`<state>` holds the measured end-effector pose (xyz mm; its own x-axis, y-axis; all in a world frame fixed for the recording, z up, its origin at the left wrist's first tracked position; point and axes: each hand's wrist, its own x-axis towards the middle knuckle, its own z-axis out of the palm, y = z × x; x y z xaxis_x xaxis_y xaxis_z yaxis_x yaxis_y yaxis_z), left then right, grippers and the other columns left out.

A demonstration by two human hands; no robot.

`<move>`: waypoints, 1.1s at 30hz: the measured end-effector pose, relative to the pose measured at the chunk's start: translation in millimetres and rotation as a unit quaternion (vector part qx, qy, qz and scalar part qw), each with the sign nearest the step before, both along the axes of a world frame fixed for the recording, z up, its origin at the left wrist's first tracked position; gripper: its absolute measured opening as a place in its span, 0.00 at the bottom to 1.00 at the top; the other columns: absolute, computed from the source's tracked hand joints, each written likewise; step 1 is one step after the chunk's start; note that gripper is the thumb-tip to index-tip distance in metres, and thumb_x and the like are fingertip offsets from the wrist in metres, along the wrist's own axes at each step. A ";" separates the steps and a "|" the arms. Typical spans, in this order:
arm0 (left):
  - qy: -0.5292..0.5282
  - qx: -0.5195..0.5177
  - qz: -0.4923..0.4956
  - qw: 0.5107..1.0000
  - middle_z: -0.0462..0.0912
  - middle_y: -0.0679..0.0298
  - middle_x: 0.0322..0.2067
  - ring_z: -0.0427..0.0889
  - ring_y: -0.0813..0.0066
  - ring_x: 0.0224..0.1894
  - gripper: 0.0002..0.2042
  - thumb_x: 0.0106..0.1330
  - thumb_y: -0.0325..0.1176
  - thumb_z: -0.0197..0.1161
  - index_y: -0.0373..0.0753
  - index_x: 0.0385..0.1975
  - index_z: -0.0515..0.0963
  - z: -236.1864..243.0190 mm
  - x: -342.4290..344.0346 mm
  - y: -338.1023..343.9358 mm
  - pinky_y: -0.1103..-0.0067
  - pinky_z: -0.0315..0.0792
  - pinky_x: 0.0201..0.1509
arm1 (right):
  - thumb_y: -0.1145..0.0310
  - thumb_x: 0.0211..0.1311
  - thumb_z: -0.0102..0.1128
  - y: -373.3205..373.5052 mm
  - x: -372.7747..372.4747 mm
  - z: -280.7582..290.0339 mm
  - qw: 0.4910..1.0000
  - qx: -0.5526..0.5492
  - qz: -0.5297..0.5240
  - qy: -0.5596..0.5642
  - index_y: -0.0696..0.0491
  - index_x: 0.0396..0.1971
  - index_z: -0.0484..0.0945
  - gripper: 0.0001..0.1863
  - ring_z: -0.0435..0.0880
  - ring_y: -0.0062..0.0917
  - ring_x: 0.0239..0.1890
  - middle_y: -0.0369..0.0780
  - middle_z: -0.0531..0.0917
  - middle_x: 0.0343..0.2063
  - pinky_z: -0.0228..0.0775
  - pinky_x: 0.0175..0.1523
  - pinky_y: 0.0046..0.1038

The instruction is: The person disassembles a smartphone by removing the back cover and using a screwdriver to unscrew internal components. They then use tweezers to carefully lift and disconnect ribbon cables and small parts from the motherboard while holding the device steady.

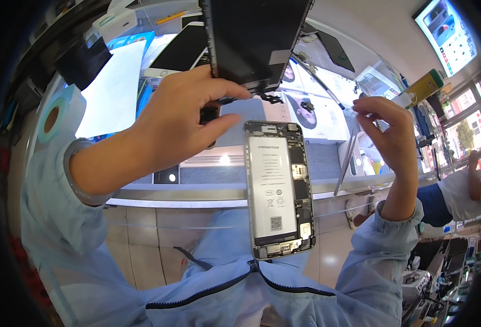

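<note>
An opened phone body (276, 191) stands out in front of me, its long white battery and circuit board exposed. Above it a black phone screen (254, 38) is raised close to my view, with loose ribbon cables at its lower edge. My left hand (183, 106) grips the screen's lower left corner, index finger on that edge and thumb bent below it; the other fingers are mostly hidden. Off to the right, my right hand (387, 125) is raised with thumb and fingertips pinched together. Whatever it may hold is too small to make out.
Left of the hands are a tape roll (52, 120), a white sheet (112, 87) and a white-framed phone (177, 52). A thin dark pen-like tool (319, 82) and a yellow-green bottle (423, 87) lie beyond. The counter edge (197, 196) crosses before me; another person (464, 191) is at far right.
</note>
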<state>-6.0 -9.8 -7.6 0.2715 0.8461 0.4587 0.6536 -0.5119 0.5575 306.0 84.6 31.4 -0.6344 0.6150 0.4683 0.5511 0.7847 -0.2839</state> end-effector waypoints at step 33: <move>-0.039 -0.033 -0.025 0.998 0.63 0.57 0.55 0.69 0.64 0.57 0.44 0.38 0.31 0.80 0.40 0.60 0.64 0.4 21.9 1.3 0.68 0.70 0.62 | 0.86 0.51 0.59 10.3 -69.1 -29.3 0.898 -0.135 0.268 0.321 0.48 0.64 0.42 0.45 0.84 0.27 0.36 0.44 0.80 0.36 0.80 0.40 0.26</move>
<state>15.9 -8.5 -7.2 0.2805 0.8611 0.4240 0.5811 -0.5039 0.6391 236.9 94.9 2.1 -0.5253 0.4482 0.7233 -0.2299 0.7437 -0.6277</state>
